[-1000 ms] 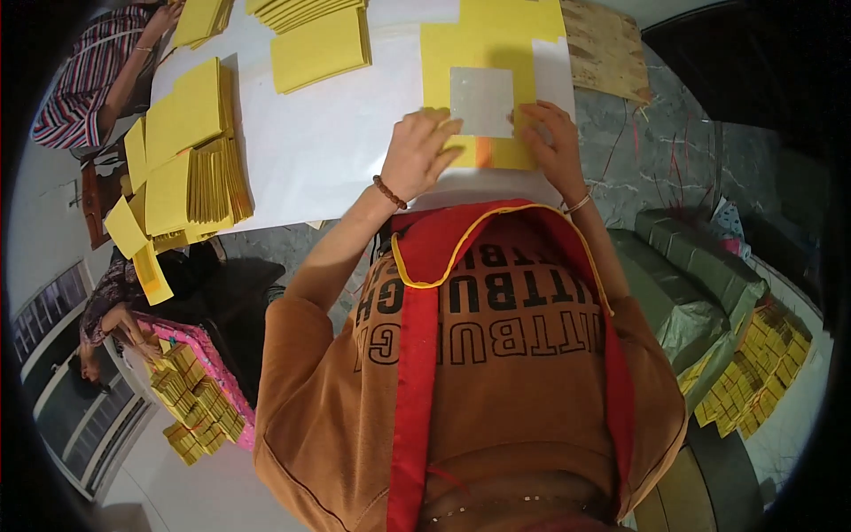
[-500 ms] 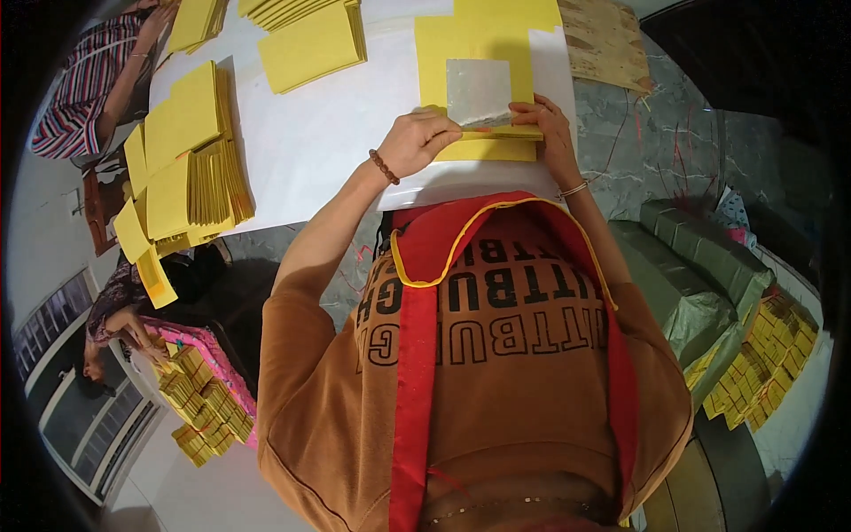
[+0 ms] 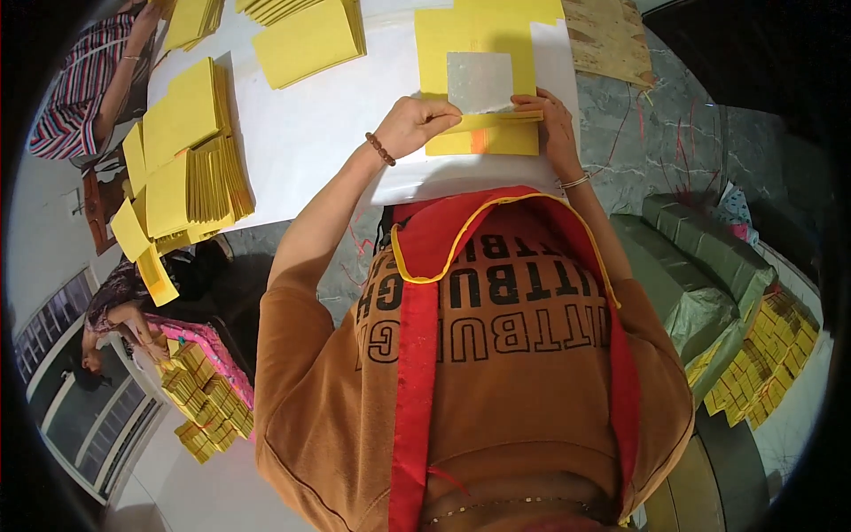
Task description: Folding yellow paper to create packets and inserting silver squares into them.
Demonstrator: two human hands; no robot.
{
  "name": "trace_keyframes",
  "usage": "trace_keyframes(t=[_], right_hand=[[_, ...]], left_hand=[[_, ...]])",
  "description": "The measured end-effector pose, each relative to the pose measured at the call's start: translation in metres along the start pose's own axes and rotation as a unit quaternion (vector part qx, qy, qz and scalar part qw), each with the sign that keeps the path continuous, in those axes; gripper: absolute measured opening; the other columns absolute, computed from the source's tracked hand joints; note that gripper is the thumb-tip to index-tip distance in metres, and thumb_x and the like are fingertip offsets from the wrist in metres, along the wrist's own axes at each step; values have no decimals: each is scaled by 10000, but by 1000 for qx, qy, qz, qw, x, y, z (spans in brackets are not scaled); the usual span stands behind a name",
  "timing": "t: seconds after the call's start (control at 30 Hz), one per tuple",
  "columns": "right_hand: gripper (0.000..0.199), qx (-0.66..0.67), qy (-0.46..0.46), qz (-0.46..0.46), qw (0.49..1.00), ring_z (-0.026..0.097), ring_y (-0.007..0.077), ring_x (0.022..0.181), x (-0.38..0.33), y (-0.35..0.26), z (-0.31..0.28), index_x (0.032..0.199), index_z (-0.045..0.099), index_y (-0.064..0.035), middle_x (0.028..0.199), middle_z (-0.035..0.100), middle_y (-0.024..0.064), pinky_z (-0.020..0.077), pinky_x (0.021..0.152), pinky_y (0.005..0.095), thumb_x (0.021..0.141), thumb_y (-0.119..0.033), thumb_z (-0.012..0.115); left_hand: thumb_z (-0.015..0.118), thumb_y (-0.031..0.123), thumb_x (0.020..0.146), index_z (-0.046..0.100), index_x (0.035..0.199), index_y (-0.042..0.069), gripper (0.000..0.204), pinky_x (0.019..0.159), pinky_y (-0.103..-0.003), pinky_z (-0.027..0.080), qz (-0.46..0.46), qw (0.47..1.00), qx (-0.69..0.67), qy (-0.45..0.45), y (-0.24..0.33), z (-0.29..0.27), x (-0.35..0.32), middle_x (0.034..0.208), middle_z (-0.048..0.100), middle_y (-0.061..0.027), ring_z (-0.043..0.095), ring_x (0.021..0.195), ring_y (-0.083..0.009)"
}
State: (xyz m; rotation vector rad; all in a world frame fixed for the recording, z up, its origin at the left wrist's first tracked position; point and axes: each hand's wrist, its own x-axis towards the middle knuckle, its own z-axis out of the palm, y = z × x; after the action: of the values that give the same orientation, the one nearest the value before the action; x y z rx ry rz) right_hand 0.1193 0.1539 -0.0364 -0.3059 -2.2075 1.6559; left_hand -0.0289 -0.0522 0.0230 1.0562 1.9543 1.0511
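Note:
In front of me on the white table lies a yellow paper sheet (image 3: 433, 62) with a silvery-grey square (image 3: 480, 80) on its middle. A folded strip of yellow paper (image 3: 496, 121) runs across below the square, its near edge turned over. My left hand (image 3: 421, 122) pinches the strip's left end between thumb and fingers. At the other end, my right hand (image 3: 551, 120) has its fingers closed on the strip's corner. An orange patch (image 3: 480, 142) shows on the yellow paper beneath the strip.
Stacks of folded yellow paper (image 3: 182, 111) stand along the left of the white table (image 3: 306, 151), more at the back (image 3: 310, 44). A co-worker in a striped shirt (image 3: 84, 84) is at the far left; another person (image 3: 120, 306) is behind bundled yellow paper (image 3: 206, 395). Green wrapped packages (image 3: 678, 275) stand right.
Both hands have moved slightly away from me, carrying the strip up over the lower edge of the silvery square. More of the yellow paper and an orange patch now show below it.

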Motion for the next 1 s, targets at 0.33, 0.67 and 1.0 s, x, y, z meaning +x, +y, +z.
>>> trace_keyframes(t=[0.33,0.67,1.0], right_hand=[[343,-47,-80,26,995,345,213,1209,-6,6,-12,1095,595,-152,1187,524,50,158,1007,361,821,-329,491],[460,-110,-82,15,990,350,218,1216,-7,6,-10,1117,575,-180,1189,522,31,164,1000,356,682,-271,693],[503,-119,-112,-5,987,352,239,1216,-5,-2,-13,1119,556,-141,1175,536,4,206,1022,368,654,-253,713]], left_hand=[[597,165,820,650,865,-3,181,522,-212,386,-46,997,-56,-8,1,-2,6,645,551,-7,461,576,-57],[601,168,811,646,861,1,180,648,-231,452,-83,991,-86,-55,1,-8,7,758,631,-42,560,702,-92],[586,175,837,642,889,1,190,689,-235,451,-89,989,-92,-68,-2,-8,9,800,627,-52,559,740,-99]])
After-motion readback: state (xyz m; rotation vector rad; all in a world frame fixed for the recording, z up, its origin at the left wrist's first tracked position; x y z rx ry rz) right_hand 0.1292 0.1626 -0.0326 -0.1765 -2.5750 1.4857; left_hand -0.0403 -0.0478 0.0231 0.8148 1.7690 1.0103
